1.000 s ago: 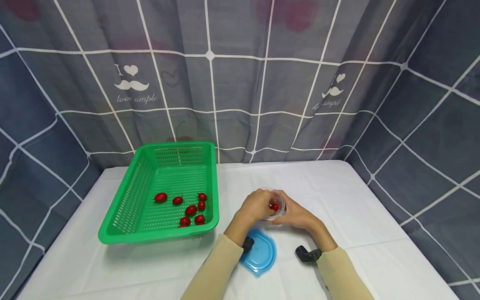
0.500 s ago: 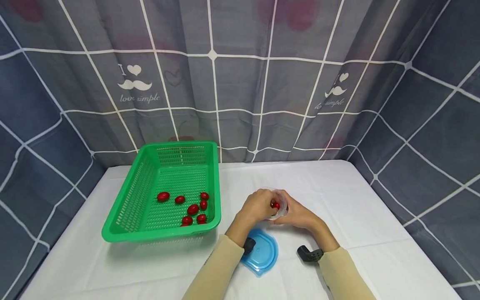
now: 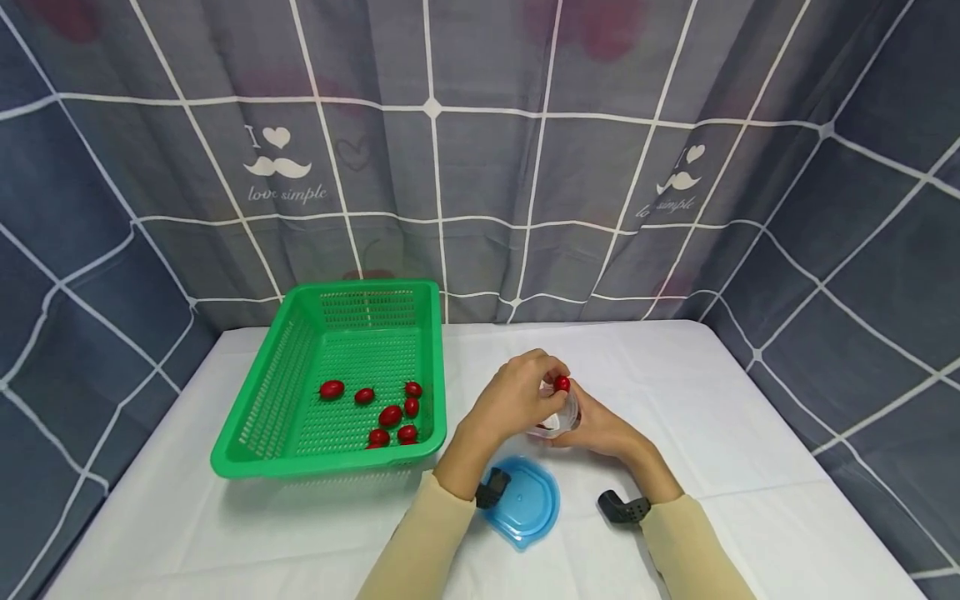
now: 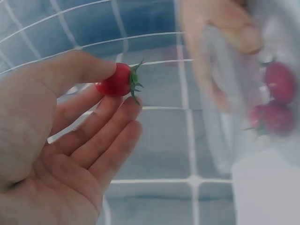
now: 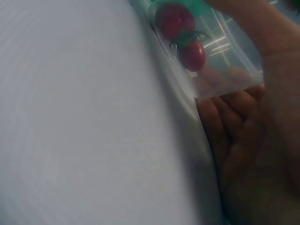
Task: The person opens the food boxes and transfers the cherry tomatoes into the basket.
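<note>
My left hand (image 3: 517, 396) pinches a red cherry tomato (image 3: 562, 383) between thumb and fingertips, just above a clear plastic tub (image 3: 561, 423). Its green stem cap points away from the palm in the left wrist view, where the cherry tomato (image 4: 112, 83) hangs clear of the tub. My right hand (image 3: 600, 429) grips the tub from the right side, fingers under and around its wall. Through that wall, a few more cherry tomatoes (image 5: 192, 55) show in the right wrist view. The tub looks tilted, with its opening towards the left hand.
A green perforated basket (image 3: 330, 468) stands on the left of the white-covered table (image 3: 720, 383), with several cherry tomatoes (image 3: 390, 417) inside. A blue lid (image 3: 525, 504) lies near the left wrist. Grey checked curtains (image 3: 480, 183) enclose the back and sides.
My left hand has come up out of the tub, raising a cherry tomato to above its rim. The right hand stays on the tub. The head view has shifted slightly.
</note>
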Demonstrator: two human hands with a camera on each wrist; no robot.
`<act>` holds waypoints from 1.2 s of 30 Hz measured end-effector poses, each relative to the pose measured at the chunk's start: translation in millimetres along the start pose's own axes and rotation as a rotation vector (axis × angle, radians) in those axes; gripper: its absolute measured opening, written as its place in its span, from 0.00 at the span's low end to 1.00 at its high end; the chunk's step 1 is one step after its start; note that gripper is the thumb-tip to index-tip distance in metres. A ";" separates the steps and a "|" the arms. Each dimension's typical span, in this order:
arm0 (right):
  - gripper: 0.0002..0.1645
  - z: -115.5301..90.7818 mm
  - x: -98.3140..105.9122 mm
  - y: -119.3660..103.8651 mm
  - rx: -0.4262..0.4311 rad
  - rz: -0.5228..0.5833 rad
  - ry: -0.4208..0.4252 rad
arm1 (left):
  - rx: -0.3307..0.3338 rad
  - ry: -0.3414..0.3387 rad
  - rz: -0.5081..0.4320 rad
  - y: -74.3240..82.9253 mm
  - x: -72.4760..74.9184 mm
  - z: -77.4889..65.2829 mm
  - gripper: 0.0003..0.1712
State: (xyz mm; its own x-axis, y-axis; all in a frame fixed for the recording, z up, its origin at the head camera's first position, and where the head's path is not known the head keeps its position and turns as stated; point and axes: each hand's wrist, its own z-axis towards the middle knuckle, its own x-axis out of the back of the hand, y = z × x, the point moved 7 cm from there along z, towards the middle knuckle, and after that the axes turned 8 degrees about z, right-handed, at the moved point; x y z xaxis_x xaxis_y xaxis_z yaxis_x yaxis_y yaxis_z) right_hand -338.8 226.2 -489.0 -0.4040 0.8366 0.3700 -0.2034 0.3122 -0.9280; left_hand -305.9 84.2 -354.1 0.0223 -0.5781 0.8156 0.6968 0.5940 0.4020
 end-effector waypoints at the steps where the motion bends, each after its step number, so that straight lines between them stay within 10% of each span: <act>1: 0.66 0.2 0.3 0.5 -0.004 -0.010 0.004 | -0.009 0.011 -0.007 2.3 6.1 -0.7 0.11; 16: 0.52 1.6 0.4 1.4 0.001 -0.009 0.025 | 0.031 0.250 -0.051 -2.5 85.3 -25.5 0.10; 36: 0.56 -1.6 -2.2 -1.2 -0.029 -0.016 0.026 | 0.152 0.355 -0.079 -44.3 125.3 -52.3 0.12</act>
State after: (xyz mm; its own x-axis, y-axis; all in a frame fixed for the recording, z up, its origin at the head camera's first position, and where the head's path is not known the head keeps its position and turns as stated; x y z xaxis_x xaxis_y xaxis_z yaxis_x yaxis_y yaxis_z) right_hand -336.2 224.7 -488.7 -0.3772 0.8428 0.3839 -0.1838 0.3382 -0.9230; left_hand -296.4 -43.7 -291.5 0.2383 -0.7673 0.5954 0.5924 0.6006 0.5369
